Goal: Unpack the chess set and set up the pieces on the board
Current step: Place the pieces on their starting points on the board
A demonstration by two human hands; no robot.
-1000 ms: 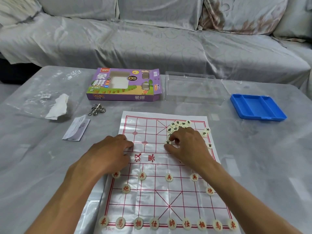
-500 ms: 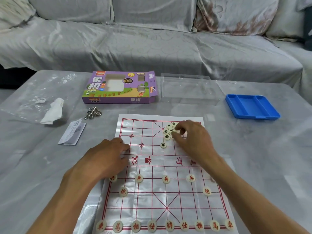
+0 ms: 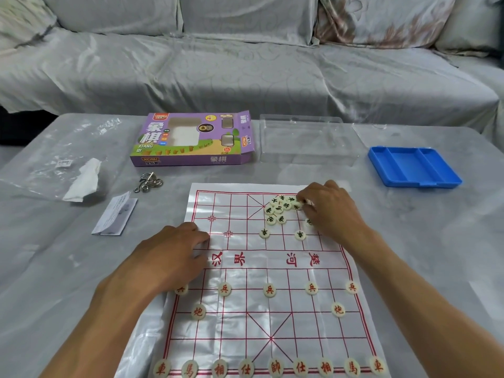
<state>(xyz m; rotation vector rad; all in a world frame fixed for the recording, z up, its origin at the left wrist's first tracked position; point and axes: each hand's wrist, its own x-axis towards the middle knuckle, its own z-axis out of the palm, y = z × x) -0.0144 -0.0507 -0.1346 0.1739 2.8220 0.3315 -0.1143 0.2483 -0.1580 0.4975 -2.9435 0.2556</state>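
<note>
A white plastic xiangqi board (image 3: 286, 317) with red lines lies on the table. Red-lettered pieces (image 3: 269, 290) stand in place on the near half. A loose heap of black-lettered pieces (image 3: 278, 210) sits at the far right of the board, and two black pieces (image 3: 264, 233) stand singly on the row below it. My right hand (image 3: 331, 211) reaches into the heap's right side, fingertips curled onto a piece (image 3: 297, 205). My left hand (image 3: 169, 259) rests on the board's left edge, fingers bent, pressing the sheet down.
Behind the board lie the purple game box (image 3: 191, 140), a clear plastic lid (image 3: 305, 143) and a blue tray (image 3: 413, 166). To the left are a metal ring puzzle (image 3: 148, 182), a folded leaflet (image 3: 114, 214) and a plastic bag with tissue (image 3: 81, 178). A covered sofa stands behind the table.
My right hand left a black piece on the far soldier row, moved back up into the heap, and a second single piece now stands on that row. The left hand stayed put.
</note>
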